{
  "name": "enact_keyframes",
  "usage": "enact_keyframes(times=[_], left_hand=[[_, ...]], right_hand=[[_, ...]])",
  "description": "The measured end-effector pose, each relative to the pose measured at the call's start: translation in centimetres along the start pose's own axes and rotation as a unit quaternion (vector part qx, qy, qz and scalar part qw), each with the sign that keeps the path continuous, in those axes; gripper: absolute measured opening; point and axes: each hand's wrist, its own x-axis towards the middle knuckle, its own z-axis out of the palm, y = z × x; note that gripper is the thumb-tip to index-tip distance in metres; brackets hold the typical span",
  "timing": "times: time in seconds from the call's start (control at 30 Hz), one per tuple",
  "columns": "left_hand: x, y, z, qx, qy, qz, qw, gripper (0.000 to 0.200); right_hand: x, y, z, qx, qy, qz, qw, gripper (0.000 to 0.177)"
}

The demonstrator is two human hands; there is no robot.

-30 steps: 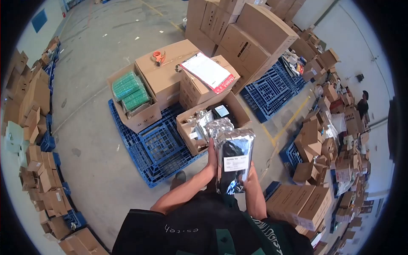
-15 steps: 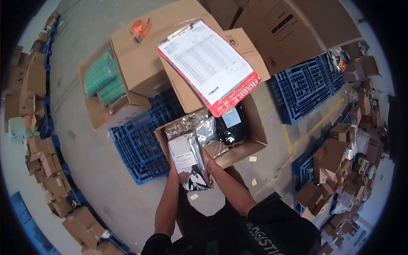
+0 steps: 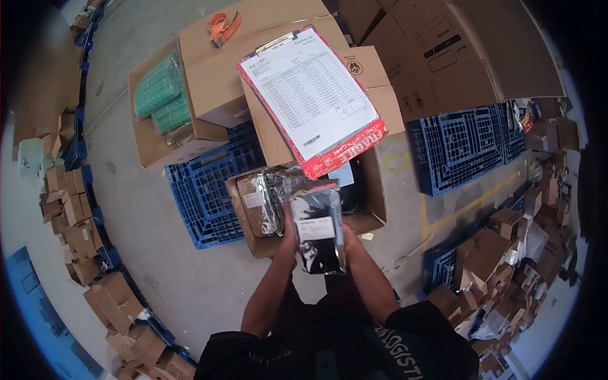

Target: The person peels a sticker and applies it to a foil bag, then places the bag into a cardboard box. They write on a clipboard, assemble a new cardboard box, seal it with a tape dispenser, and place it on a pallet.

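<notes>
Between my two hands is a shiny silver-and-black foil pouch [image 3: 316,250] with a white label, held above the near edge of an open cardboard box [image 3: 265,246]. My left hand [image 3: 291,233] grips its left side, and my right hand [image 3: 348,238] grips its right side; most fingers are hidden behind it. Inside the box, at the left, lies another foil package [image 3: 255,202] with a pale label. A dark package [image 3: 356,193] sits at the right, partly covered by a clipboard [image 3: 313,95] with a printed packing list and red FRAGILE tape along its lower end.
Blue pallets [image 3: 209,206] lie on the floor. A box at the left holds green bubble-wrapped bundles [image 3: 158,88]. An orange-handled tool [image 3: 223,29] rests on a large closed carton [image 3: 266,19]. Stacked cartons [image 3: 506,225] line both sides.
Both hands have moved right with a foil pouch between them. The foil package at the box's left side is now uncovered. The view has shifted slightly.
</notes>
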Motion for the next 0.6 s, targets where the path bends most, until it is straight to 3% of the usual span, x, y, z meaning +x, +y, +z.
enact_keyframes(times=[0.13,0.2,0.23,0.27,0.3,0.33,0.37,0.43,0.5,0.57,0.6], left_hand=[[0.8,2.6,-1.8,-0.047,-0.014,-0.021,0.999,0.083],[-0.1,2.1,-1.8,0.058,-0.005,0.102,0.993,0.067],[0.3,0.4,-3.0,0.059,-0.002,0.095,0.994,0.067],[1.8,-2.0,-4.5,0.156,0.003,0.101,0.983,0.060],[3.2,-3.5,-4.2,0.250,0.003,0.115,0.961,0.053],[2.2,-4.2,-0.7,0.329,0.059,0.208,0.919,0.044],[0.4,-3.5,3.1,0.337,0.028,0.195,0.920,0.051],[-2.6,-1.9,9.0,0.410,0.101,0.148,0.894,0.063],[-3.1,-2.0,11.5,0.386,0.089,0.132,0.909,0.068],[-2.3,-2.2,11.5,0.365,0.077,0.118,0.920,0.073],[-1.4,-2.7,10.2,0.409,0.076,0.140,0.899,0.074]], right_hand=[[15.5,7.4,-4.7,0.096,0.040,-0.031,0.994,0.052],[6.4,0.0,0.5,0.133,0.035,-0.032,0.990,0.054],[3.6,-0.7,0.3,0.153,0.054,-0.041,0.986,0.053],[2.2,-0.7,-0.7,0.002,0.028,-0.085,0.996,0.046],[1.7,0.1,-0.8,-0.213,0.119,-0.180,0.953,0.044],[0.2,-0.6,-0.2,-0.203,0.143,-0.227,0.942,0.044],[-1.5,-2.1,0.8,-0.192,0.165,-0.272,0.928,0.045],[-2.4,-5.6,-0.6,-0.273,0.237,-0.204,0.910,0.052],[-2.1,-8.8,-2.2,-0.277,0.244,-0.188,0.910,0.060],[-1.4,-11.7,-2.8,-0.243,0.225,-0.127,0.935,0.065],[-0.6,-12.2,-3.3,-0.281,0.236,-0.130,0.921,0.063]])
